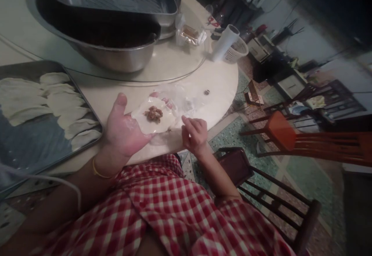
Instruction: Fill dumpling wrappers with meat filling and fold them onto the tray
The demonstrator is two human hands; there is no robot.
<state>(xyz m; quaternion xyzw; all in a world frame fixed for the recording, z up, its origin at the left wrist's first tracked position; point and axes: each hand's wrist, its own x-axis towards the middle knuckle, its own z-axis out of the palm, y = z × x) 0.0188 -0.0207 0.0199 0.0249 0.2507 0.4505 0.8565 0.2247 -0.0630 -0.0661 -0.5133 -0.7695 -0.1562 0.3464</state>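
Note:
My left hand (124, 130) is palm up with the thumb raised. Across its fingers lies a round, pale dumpling wrapper (139, 121), with a small heap of brown minced filling (154, 114) in the middle. The wrapper is flat and unfolded, and covers most of the fingers. Just right of it, my right hand (195, 135) hovers near the table edge, apart from the wrapper. Its fingers are curled towards the thumb, and nothing shows in them. Behind the wrapper, a crumpled clear plastic bag (188, 101) rests on the table.
Folded dumplings (66, 101) lie in rows on a metal tray (87, 106) at left. A large steel bowl (124, 58) and a ridged metal pan (162, 15) stand behind. Further right are a plastic-wrapped pack (190, 35), a white roll (226, 42), a basket (236, 50) and wooden chairs (279, 132).

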